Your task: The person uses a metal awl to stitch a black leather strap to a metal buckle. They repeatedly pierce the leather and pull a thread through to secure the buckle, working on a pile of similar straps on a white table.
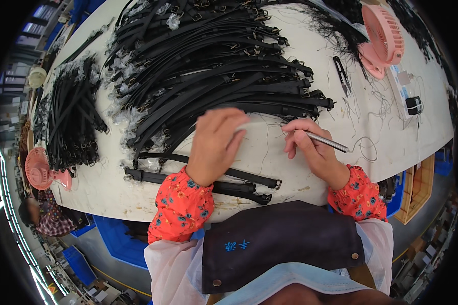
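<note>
My right hand (313, 150) is closed around a slim silver pen-shaped tool (326, 141), its rear end pointing right, where a thin cord loops onto the table. My left hand (216, 145) is over the near edge of a big pile of black belts (224, 89) with metal buckles. Its fingers are bent toward the thumb and slightly blurred. Something pale shows between them, too small to name. Under and beside my left wrist lie two separate black belts (249, 176), their buckle ends toward the right.
A second bundle of black straps (76, 114) lies at the left. Pink fans stand at the left edge (41, 168) and far right (381, 38). Black thread snips (342, 76), loose threads (336, 35) and a black adapter (413, 105) are on the right. Blue bins (119, 241) stand below the table.
</note>
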A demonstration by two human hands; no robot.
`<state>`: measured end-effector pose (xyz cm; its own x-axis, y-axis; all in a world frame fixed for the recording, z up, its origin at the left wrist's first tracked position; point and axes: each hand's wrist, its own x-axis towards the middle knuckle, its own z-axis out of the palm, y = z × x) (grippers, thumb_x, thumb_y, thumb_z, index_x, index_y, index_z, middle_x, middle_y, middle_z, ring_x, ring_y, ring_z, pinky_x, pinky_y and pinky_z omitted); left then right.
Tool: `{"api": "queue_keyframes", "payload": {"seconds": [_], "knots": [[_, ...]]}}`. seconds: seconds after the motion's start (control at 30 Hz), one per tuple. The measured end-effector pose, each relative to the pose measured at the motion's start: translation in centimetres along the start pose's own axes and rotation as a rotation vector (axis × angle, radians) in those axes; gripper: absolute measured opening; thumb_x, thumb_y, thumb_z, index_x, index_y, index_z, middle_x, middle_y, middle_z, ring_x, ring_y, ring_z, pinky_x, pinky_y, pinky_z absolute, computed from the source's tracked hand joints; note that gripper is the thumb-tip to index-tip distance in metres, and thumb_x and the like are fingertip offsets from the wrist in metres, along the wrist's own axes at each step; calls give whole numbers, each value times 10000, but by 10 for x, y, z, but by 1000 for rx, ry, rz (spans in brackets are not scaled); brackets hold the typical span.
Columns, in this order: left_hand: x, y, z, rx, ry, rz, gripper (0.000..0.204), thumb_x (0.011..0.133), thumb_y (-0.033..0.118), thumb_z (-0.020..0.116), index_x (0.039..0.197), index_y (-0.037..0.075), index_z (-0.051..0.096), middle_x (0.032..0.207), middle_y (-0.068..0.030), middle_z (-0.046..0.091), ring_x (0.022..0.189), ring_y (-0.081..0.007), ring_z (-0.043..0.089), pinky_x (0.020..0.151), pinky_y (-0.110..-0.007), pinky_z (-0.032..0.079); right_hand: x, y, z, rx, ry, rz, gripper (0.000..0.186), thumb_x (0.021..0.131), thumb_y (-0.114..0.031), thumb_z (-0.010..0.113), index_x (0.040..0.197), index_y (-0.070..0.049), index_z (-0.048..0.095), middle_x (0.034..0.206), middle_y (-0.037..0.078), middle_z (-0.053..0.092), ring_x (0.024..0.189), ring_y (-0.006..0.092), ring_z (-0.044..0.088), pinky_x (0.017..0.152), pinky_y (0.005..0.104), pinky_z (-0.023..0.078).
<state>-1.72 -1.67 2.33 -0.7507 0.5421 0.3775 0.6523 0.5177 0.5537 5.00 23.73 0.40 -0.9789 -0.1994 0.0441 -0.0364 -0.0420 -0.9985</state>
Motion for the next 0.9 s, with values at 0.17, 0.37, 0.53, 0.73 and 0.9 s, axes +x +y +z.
{"api": "queue_keyframes", "payload": {"seconds": [0.17, 0.37, 0.53, 0.73, 0.9], "knots": [[7, -42, -9, 427, 218, -68, 317, 907, -17, 653, 1218, 42, 671, 1257, -119, 666, 1183, -341, 593, 1022, -419, 447, -1, 2, -1, 17, 9, -26, 280, 1094, -236, 513, 1233, -15, 615, 883, 66, 659, 731, 93, 608, 680, 240, 499], [3, -44, -17, 328, 177, -157, 250, 882, 23, 699, 1129, 57, 700, 1055, -81, 684, 1028, -315, 622, 920, -405, 497, 0, 2, -3, -18, 82, -119, 283, 1097, -224, 500, 1244, -7, 609, 925, 88, 662, 754, 112, 610, 705, 247, 499], [1, -43, -10, 339, 257, -96, 233, 884, 1, 704, 1111, 53, 714, 1040, -103, 690, 986, -316, 630, 860, -386, 509, 0, 2, -5, -54, 132, -207, 298, 1103, -228, 483, 1252, 5, 596, 938, 96, 661, 765, 125, 611, 715, 254, 501], [1, -46, -12, 334, 211, -70, 252, 861, 3, 709, 1109, 44, 707, 1045, -103, 681, 982, -320, 625, 864, -396, 511, 0, 1, -6, -53, 140, -213, 301, 1106, -223, 473, 1258, 13, 582, 974, 109, 664, 785, 130, 612, 737, 261, 504], [2, -32, -15, 212, 274, -91, 260, 830, -22, 752, 1079, 44, 726, 1051, -112, 706, 991, -305, 652, 877, -369, 518, 1, 2, -9, -95, 189, -277, 292, 1107, -211, 465, 1268, 10, 569, 995, 114, 667, 822, 135, 617, 780, 276, 500]]}}
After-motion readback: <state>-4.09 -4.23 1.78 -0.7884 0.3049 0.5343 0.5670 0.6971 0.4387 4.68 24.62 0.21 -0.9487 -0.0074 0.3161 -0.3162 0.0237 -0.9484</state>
